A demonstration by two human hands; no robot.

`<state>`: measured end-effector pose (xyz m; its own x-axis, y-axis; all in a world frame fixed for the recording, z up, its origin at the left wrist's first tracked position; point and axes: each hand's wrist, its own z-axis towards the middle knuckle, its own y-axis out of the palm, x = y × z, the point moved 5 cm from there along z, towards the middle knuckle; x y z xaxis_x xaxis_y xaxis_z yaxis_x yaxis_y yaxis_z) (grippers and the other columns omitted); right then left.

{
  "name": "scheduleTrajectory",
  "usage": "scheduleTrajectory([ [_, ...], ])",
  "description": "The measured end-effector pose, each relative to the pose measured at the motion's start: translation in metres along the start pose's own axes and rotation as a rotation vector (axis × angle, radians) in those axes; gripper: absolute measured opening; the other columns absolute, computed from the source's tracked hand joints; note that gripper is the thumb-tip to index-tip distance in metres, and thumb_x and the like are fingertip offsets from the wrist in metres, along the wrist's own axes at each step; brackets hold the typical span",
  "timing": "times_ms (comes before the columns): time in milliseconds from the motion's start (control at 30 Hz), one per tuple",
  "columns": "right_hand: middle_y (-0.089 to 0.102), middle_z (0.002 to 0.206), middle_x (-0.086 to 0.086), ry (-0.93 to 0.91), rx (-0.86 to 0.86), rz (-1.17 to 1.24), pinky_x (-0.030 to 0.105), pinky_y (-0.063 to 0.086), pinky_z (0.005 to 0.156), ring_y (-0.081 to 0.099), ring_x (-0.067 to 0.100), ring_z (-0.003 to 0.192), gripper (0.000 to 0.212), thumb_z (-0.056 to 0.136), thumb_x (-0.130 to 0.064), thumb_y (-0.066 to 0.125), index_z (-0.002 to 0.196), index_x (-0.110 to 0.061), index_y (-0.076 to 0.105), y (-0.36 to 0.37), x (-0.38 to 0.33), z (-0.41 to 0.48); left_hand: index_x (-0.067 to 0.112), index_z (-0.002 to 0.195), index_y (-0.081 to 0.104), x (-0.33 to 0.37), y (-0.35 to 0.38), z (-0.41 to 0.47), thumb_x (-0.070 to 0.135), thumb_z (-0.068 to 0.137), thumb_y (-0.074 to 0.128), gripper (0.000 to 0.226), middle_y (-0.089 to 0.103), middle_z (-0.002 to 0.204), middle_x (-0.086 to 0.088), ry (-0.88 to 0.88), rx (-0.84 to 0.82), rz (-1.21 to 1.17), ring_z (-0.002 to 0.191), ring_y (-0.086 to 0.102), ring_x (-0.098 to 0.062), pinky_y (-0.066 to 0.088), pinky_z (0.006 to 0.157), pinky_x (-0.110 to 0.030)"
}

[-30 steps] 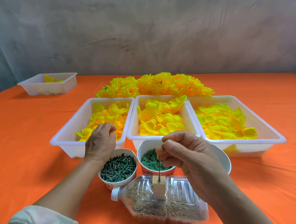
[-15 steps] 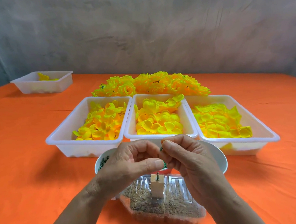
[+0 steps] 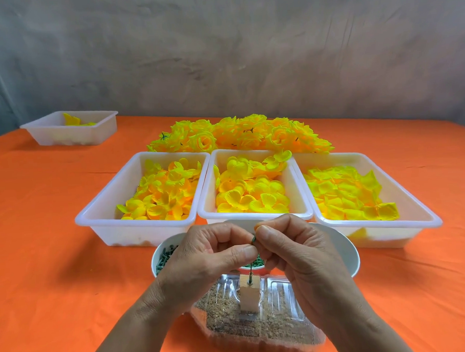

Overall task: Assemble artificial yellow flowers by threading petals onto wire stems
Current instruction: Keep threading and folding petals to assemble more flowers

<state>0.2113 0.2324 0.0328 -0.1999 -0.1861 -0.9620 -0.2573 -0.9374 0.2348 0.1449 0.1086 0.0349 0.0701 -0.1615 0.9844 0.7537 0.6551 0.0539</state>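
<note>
An orange-covered bench (image 3: 42, 266) runs back to a grey wall (image 3: 219, 55). Toward the back of the bench lies a broad heap of finished yellow flowers (image 3: 240, 135). In front of it three white trays stand side by side, rims touching: the right tray (image 3: 385, 235) holds flat yellow petals (image 3: 345, 191), the middle tray (image 3: 220, 217) holds rounder cupped petals (image 3: 251, 191), and the left tray (image 3: 132, 232) holds small orange-tinged petals (image 3: 162, 195). A smaller white tray (image 3: 70, 134) sits well apart at the far left with a few yellow pieces in it. Nearest the camera, a clear plastic bottle (image 3: 261, 327) lies on its side, filled with brown grains. Above it the left hand (image 3: 203, 260) and right hand (image 3: 303, 255) meet, fingers curled. The thumb and forefinger of each hand close narrowly on a small green piece (image 3: 253, 239) held between the two hands. Behind the hands, a white bowl (image 3: 157, 260) on the left holds dark green pegs (image 3: 164, 257), and a wider white bowl (image 3: 346, 253) shows on the right. Between them, a red-rimmed cup (image 3: 257, 267) with green rings is mostly hidden. A pale wooden block (image 3: 249, 293) stands upright on the bottle. The thin wire stem (image 3: 250, 273) rises straight from the block's top, directly under the pinched piece, with its upper end hidden by the fingers.
</note>
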Motion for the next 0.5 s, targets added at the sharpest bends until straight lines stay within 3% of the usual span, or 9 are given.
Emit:
scheduleTrajectory([
  [200, 0.064, 0.065, 0.006, -0.005, 0.013, -0.034, 0.041, 0.041, 0.068, 0.052, 0.013, 0.06, 0.009, 0.072, -0.026, 0.073, 0.068, -0.019, 0.07, 0.0, -0.002, 0.0, 0.02, 0.083, 0.077, -0.002, 0.0, 0.001, 0.031, 0.071, 0.075, 0.016, 0.075, 0.082, -0.005, 0.003, 0.008, 0.001, 0.082, 0.07, -0.016, 0.054, 0.075, -0.027],
  [500, 0.062, 0.063, 0.002, -0.149, -0.098, -0.174, 0.024, 0.047, 0.057, 0.054, 0.011, 0.058, 0.003, 0.073, -0.014, 0.07, 0.072, -0.015, 0.068, -0.003, -0.018, -0.002, 0.02, 0.083, 0.077, -0.001, 0.0, 0.001, 0.025, 0.073, 0.076, 0.012, 0.074, 0.078, 0.0, 0.01, 0.014, 0.01, 0.076, 0.071, -0.013, 0.054, 0.069, -0.022],
])
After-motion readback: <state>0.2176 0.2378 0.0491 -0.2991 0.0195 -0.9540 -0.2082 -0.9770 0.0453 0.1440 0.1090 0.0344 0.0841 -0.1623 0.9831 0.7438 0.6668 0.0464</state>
